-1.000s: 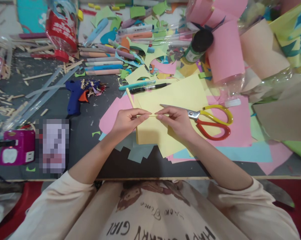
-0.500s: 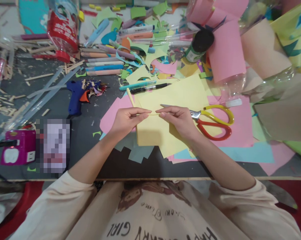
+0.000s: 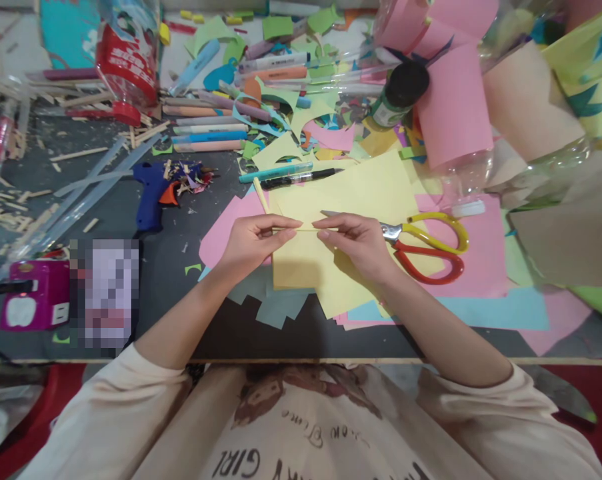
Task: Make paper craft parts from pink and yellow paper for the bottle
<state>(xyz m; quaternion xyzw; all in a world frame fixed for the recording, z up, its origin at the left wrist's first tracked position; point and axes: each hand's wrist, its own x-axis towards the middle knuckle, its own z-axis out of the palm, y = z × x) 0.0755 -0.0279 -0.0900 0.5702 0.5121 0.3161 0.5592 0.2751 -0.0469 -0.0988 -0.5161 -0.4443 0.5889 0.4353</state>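
Between my two hands runs a thin yellow paper strip, held level above yellow paper sheets. My left hand pinches its left end between thumb and fingers. The right end is pinched the same way by my right hand. Scissors with one yellow and one red handle lie beside my right hand, their blades partly under it. Beyond my left hand a narrow folded yellow paper piece slants upward. A black pen and a teal marker rest just past the sheets.
At left lie a blue glue gun, glue sticks, a purple charger box and a blurred-out phone-like object. Markers and paper scraps crowd the back. A black-capped jar and pink paper-wrapped bottle stand right.
The thumb and fingers of my right hand have shifted slightly on the strip, which now looks straighter and thinner. My left hand stays almost still.
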